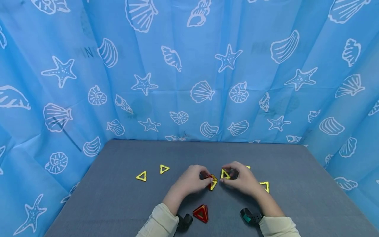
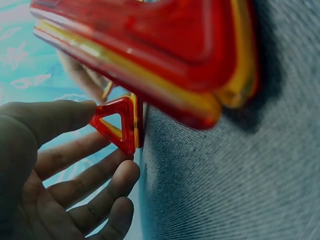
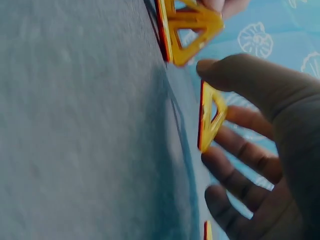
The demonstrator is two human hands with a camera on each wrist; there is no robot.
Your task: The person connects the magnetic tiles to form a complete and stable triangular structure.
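Between thumb and fingers, my left hand (image 1: 193, 180) pinches a small red and yellow assembly of triangular magnetic tiles (image 1: 214, 185). In the left wrist view, a red triangular side of this assembly (image 2: 131, 120) faces the camera. Just to the right, my right hand (image 1: 243, 177) pinches a single triangular magnetic tile (image 3: 205, 117), yellow on its face with a red edge. The tile is held upright, a small gap from the assembly. Nearer the front lies a red triangular piece with yellow edges (image 1: 204, 210), which looms large in the left wrist view.
Two yellow triangles (image 1: 145, 176) (image 1: 161, 169) lie on the grey table (image 1: 118, 197) at the left. Beyond the right hand are a yellow-framed tile (image 1: 268, 186) and another yellow piece (image 1: 248, 167), both partly hidden. A blue shell-print curtain (image 1: 183, 108) borders the table's back and sides.
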